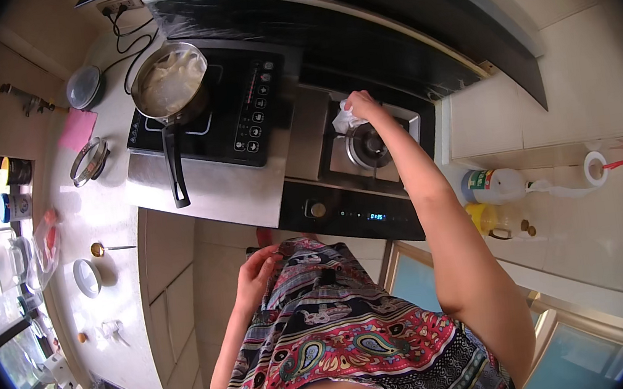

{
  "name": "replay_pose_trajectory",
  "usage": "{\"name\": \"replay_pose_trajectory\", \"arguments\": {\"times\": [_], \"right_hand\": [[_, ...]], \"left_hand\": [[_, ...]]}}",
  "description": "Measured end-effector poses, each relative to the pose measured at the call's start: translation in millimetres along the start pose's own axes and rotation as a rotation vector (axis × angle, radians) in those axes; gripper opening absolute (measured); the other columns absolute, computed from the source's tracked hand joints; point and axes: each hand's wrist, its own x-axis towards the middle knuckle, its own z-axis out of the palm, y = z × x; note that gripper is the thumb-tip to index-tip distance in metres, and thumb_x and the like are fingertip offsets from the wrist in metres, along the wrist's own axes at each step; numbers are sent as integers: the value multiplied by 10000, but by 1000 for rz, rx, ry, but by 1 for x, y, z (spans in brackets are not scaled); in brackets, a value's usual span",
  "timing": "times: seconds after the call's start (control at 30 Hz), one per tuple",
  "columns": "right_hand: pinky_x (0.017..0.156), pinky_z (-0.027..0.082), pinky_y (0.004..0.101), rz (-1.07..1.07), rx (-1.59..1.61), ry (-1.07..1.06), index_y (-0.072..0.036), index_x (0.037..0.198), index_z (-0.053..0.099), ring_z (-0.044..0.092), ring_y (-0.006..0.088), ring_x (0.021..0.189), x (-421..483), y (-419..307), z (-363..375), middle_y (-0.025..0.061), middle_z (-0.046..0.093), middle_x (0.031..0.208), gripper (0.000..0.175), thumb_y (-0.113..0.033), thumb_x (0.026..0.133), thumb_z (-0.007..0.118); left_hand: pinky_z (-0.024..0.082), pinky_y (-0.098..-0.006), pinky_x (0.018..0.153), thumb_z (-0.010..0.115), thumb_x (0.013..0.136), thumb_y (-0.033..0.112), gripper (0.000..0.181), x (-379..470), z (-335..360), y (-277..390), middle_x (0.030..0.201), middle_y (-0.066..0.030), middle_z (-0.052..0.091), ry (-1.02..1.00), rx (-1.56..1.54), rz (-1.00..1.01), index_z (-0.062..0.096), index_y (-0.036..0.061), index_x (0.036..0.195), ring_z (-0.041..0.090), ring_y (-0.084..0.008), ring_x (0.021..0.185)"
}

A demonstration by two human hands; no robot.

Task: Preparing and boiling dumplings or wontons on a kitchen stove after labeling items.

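Note:
My right hand (360, 105) holds a crumpled white tissue or cloth (347, 120) against the upper left part of the gas stove's steel burner well. Just below it sits the round burner (366, 145). My left hand (260, 272) hangs beside my patterned dress (330, 307), fingers slightly curled and holding nothing. To the left, an induction cooktop (245, 115) carries a steel saucepan (186, 108) with food in cloudy liquid; its black handle points towards me.
On the left counter (120, 233) are a glass lid with a steel rim (90, 161), a pink cloth (78, 129), a lidded bowl (85, 88), a white bowl (87, 277) and a small ladle (97, 249). Bottles (492, 185) stand at the right. A range hood (384, 19) overhangs the stove.

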Motion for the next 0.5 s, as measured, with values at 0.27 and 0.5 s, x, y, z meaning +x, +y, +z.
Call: {"name": "replay_pose_trajectory", "arguments": {"times": [0.27, 0.5], "right_hand": [[654, 498, 316, -45, -201, -811, -192, 886, 722, 641, 216, 762, 38, -30, 24, 88, 678, 872, 286, -52, 642, 667], [753, 499, 330, -83, -14, -533, -134, 851, 724, 632, 252, 886, 24, -1, 3, 117, 667, 937, 292, 6, 609, 636]], "left_hand": [[451, -226, 767, 498, 928, 131, 284, -15, 3, -6, 966, -40, 615, 138, -14, -61, 537, 19, 1186, 543, -79, 828], [450, -227, 768, 495, 928, 123, 291, -6, 9, -8, 967, -42, 617, 113, -69, -51, 521, 16, 1198, 548, -83, 841]]}}
